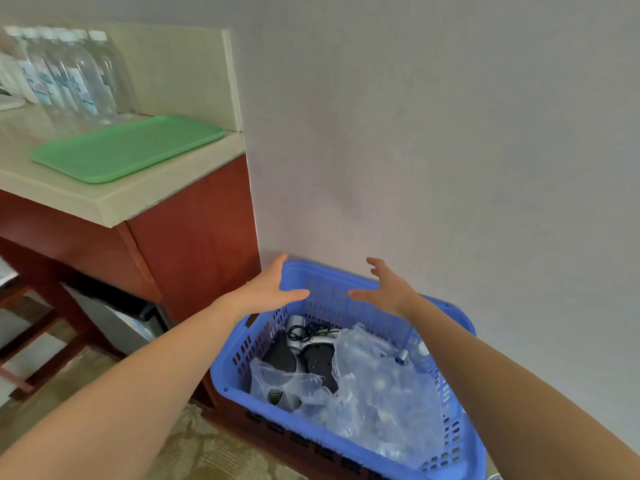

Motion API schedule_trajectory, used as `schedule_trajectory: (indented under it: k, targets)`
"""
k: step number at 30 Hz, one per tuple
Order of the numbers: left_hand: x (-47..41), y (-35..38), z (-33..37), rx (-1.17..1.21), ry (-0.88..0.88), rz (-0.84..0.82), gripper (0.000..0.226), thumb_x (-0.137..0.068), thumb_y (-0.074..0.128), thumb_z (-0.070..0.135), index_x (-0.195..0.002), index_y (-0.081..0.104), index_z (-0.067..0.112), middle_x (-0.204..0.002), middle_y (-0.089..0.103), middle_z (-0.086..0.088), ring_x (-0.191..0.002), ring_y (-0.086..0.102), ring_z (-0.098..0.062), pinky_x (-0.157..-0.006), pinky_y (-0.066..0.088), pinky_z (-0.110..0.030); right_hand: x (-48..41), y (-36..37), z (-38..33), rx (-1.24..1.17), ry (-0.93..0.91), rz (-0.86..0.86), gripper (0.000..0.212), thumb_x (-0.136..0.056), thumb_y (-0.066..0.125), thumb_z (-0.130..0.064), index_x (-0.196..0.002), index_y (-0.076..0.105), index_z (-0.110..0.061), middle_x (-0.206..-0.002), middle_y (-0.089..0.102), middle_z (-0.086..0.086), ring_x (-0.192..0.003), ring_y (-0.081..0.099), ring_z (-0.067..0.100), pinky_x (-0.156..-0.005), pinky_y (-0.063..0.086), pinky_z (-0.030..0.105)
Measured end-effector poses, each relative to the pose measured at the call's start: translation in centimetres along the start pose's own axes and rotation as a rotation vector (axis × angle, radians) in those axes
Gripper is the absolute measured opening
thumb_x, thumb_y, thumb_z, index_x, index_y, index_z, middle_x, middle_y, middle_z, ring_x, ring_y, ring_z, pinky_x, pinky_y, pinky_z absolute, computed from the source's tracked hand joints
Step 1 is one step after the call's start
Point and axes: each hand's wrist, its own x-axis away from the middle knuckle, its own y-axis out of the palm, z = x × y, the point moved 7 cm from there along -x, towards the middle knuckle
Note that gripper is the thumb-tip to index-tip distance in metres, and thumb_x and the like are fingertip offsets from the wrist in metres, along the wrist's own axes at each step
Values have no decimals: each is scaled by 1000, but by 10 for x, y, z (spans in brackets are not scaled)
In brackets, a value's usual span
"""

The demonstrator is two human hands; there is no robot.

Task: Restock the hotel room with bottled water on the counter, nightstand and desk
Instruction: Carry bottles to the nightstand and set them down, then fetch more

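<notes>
both hands, left [268, 289] and right [388, 289], spread and holding nothing, hover over the blue basket [450, 455] of crumpled plastic wrap [381, 386]; water bottles [69, 74] stand on the table [138, 195] behind a green tray [128, 150]; likely next: gripping the basket's rim

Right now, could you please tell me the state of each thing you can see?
Water bottles: upright, capped, at the back of the counter.
Green tray: flat on the counter, nothing on it.
Blue basket: holds crumpled clear plastic and a corded appliance.
Left hand: open, holding nothing, over the basket.
Right hand: open, holding nothing, over the basket.
</notes>
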Motion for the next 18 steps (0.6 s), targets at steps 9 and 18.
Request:
schedule_trajectory:
  k: [9, 18]
  targets:
    - [-80, 57, -45, -214, -119, -151, 104, -89, 61, 59, -156, -12, 29, -166, 3, -3, -152, 9, -27, -118, 5, -55, -59, 22, 75, 72, 129, -72, 92, -88, 70, -40, -156, 12, -21, -160, 23, 9, -141, 33, 33, -108, 36, 47]
    - [-121, 126, -93, -190, -193, -332, 95, -94, 58, 51, -156, -10, 29, -166, -7, 2, -153, 5, -23, -120, 9, -47, -73, 51, 167, 129, 331, -89, 90, -84, 72, -46, -153, 19, -23, -150, 41, 12, -133, 44, 34, -105, 40, 46]
